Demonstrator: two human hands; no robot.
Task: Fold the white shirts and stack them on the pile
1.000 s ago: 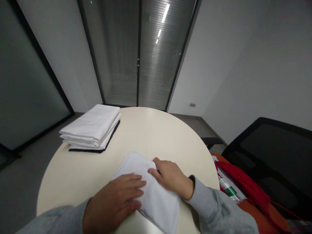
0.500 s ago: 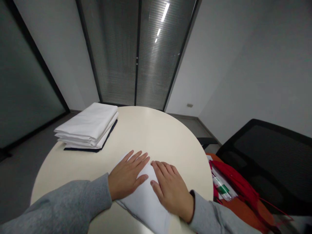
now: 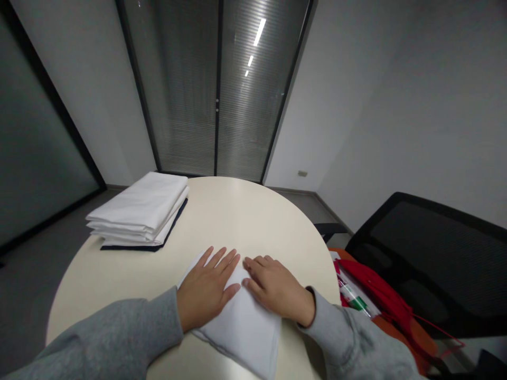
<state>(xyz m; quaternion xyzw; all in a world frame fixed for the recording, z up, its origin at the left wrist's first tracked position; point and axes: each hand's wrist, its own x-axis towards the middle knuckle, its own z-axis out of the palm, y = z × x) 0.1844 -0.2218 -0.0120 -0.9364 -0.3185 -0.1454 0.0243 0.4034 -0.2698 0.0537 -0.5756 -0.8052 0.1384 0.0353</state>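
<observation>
Nearest, a folded white cloth (image 3: 243,330) is lying on the round cream counter (image 3: 245,221), its far end pointing away from the person. It is looking smooth and pale, with a faint bluish tint, and its lower left edge is showing layers with a slight ripple. Its near corner is running down to the bottom of the view, where it is hard to follow. Part of its far end is hiding under the left hand (image 3: 206,293), and the right hand (image 3: 277,290) is covering some of the right edge.

The left hand's grip is lying open, palm down on the cloth, fingers spreading and thumb standing apart, holding nothing between them. The right hand's grip is also opening, fingers close together and slightly bending, with a gap showing between thumb and forefinger; whether its fingertips are pressing on cloth or counter, one cannot tell. Grey sleeves (image 3: 119,330) are covering both forearms.

To the right, a black mesh chair (image 3: 431,258) with an orange seat is standing beside the counter. A red fabric item (image 3: 376,287) is resting on the seat, and beside it clear packaging (image 3: 354,298) is showing green and white; what it is containing is too unclear to tell.

Farther off, at the counter's far left, a stack of folded white cloths (image 3: 138,206) is sitting on a dark folded cloth (image 3: 171,232), which is mostly hiding beneath. Beyond, glass panels (image 3: 178,105) are reflecting light.
</observation>
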